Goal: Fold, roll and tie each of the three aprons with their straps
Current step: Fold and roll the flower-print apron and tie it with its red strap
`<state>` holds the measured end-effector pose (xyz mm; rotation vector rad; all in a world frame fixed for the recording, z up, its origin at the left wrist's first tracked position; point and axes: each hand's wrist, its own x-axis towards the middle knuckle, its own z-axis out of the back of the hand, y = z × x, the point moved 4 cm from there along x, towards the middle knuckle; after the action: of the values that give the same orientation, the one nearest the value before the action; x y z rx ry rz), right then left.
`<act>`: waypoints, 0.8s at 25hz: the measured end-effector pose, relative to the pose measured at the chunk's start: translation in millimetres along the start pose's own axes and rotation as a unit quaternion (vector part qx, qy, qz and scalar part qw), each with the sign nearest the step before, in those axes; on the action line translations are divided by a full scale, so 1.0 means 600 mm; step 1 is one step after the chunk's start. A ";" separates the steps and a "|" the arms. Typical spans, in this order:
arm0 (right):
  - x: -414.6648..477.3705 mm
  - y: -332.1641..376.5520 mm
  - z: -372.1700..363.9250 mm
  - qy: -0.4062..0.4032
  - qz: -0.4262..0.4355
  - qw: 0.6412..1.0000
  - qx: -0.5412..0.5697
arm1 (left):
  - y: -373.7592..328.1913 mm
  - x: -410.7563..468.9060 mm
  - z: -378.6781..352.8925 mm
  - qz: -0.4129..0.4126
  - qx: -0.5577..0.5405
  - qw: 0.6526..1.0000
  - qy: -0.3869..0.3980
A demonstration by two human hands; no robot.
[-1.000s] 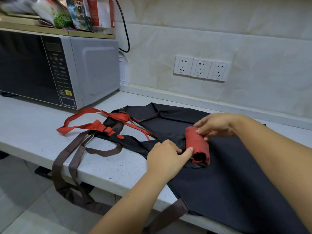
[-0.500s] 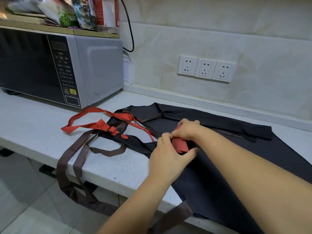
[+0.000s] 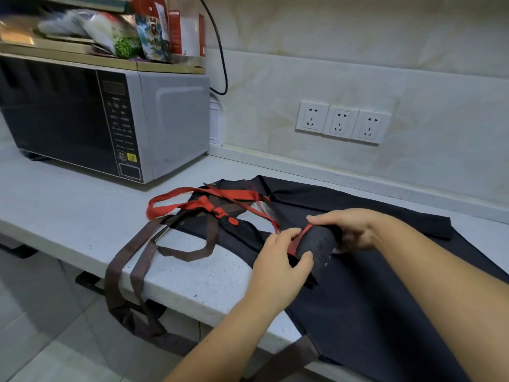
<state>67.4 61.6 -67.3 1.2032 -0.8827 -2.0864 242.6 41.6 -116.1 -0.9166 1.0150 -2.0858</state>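
A tight, dark cylinder of cloth, the rolled apron (image 3: pixel 316 244), lies on a flat dark apron (image 3: pixel 371 312) spread over the pale speckled stone desk (image 3: pixel 68 205); a red edge shows along the roll's left side, and faint stitching runs along its matte weave; the left hand (image 3: pixel 275 268) has its grip closed round the roll's near end, thumb on top, its other fingertips hidden beneath the cloth; the right hand (image 3: pixel 349 230) clasps the far end, fingers curled over the top, palm side out of sight; flat red straps (image 3: pixel 192 199) loop and cross toward the microwave (image 3: pixel 110 119), joined at a red button tab; brown webbing straps (image 3: pixel 132 260) trail off the desk edge and hang down toward the tiled floor, their lower ends partly hidden under the desk; how many aprons lie layered in the dark spread is hard to tell; three white sockets (image 3: pixel 341 122) sit in the glossy marbled wall; blurred packets crowd the shelf above the microwave.
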 end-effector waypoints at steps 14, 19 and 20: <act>-0.068 -0.050 0.102 -0.225 0.069 0.871 -0.430 | -0.093 -0.011 -0.124 -0.176 0.251 0.950 0.062; 0.004 -0.024 0.081 -0.185 -0.030 0.846 -0.498 | -0.087 -0.024 -0.124 -0.186 0.241 0.952 0.037; 0.009 -0.027 0.085 -0.176 -0.051 0.845 -0.502 | -0.087 -0.023 -0.124 -0.182 0.241 0.953 0.038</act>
<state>17.0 80.7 -63.4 0.2999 0.2207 -2.3578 178.5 107.7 -111.2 -0.8130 0.3462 -2.5316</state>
